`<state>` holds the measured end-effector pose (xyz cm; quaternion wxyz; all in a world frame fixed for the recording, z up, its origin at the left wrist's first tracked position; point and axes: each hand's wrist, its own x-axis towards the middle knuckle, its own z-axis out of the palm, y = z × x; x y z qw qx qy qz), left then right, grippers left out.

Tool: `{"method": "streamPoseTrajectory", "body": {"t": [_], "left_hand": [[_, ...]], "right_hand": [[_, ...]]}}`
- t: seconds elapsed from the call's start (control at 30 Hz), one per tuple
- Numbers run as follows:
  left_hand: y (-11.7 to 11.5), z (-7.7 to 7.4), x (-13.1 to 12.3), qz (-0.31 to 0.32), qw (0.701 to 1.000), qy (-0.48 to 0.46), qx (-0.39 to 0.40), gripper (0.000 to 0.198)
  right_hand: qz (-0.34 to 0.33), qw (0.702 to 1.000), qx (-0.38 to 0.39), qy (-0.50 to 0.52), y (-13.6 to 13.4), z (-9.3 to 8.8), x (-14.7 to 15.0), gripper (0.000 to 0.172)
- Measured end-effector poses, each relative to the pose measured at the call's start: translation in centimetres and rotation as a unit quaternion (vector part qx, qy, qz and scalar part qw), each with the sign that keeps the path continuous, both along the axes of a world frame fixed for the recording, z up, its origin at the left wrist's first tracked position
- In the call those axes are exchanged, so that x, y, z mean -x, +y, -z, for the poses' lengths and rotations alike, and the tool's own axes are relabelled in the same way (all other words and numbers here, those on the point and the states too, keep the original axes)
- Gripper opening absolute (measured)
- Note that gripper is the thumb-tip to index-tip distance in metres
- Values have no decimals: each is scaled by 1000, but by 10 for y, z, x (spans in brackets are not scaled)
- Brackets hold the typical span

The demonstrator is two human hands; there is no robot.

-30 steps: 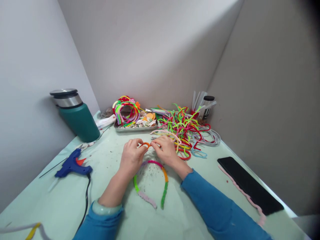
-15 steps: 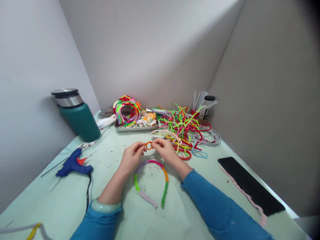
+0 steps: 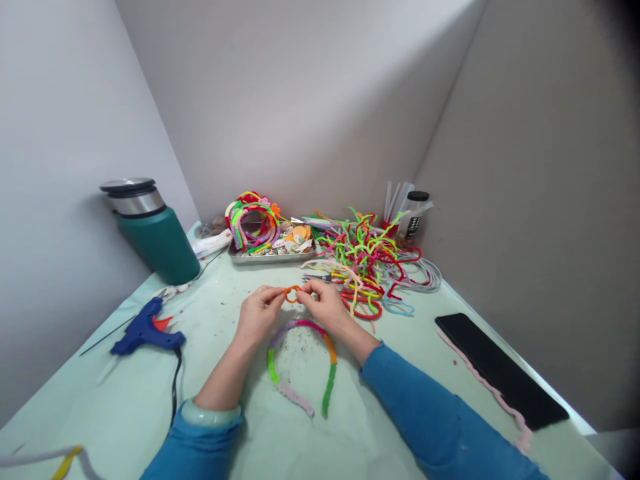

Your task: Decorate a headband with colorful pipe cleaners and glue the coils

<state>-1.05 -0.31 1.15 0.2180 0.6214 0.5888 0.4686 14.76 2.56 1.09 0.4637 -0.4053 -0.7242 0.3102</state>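
Between my two hands is an orange pipe cleaner (image 3: 292,300) bent into a small loop. My left hand (image 3: 259,312) pinches its left side with thumb and fingertips. On the other side, my right hand (image 3: 323,303) is closed on the loop's right edge. Just below the hands, a headband (image 3: 330,380) wrapped in bands of pink, lilac, green and orange lies on the table, its ends pointing towards me. Dark-handled pliers or scissors (image 3: 320,277) lie partly hidden behind my right hand.
A blue glue gun (image 3: 149,333) and a teal bottle (image 3: 165,247) stand at the left. Behind are a metal tray (image 3: 273,259) with wrapped headbands and a heap of pipe cleaners (image 3: 365,247). A black phone (image 3: 500,370) with a pink pipe cleaner (image 3: 483,380) lies right.
Both hands have shifted slightly left with the orange loop. My right fingers now grip nearer the loop's front edge. The headband lies as before.
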Motion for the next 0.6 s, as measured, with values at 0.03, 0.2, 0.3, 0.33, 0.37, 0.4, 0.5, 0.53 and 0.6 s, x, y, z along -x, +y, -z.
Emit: {"method": "streamPoseTrajectory", "body": {"t": [0.03,0.2,0.3,0.33,0.37,0.4,0.5,0.53,0.6], "left_hand": [[-1,0,-1,11,1000,-23,15,22],[-6,-9,-9,63,993,-94,40,24],[-8,-13,-11,75,992,-89,53,27],[-8,-13,-11,71,992,-82,58,28],[-8,-13,-11,65,993,-75,61,30],[-8,-12,-10,57,994,-66,62,31],[-7,-9,-9,45,997,-31,57,31],[-7,-8,-9,44,997,-20,53,31],[-6,-7,-8,40,998,-13,56,31]], "right_hand": [[11,1000,-7,-7,-1,0,1,14],[62,997,-40,-40,-3,0,2,14],[60,996,-46,-48,-3,2,3,14],[58,996,-52,-53,-3,2,3,14],[59,994,-62,-60,-4,2,3,12],[64,992,-78,-69,-5,1,3,8],[79,980,-141,-112,-10,-5,2,11],[77,976,-160,-129,-11,-7,1,12],[59,968,-189,-157,-14,-11,0,11]]}}
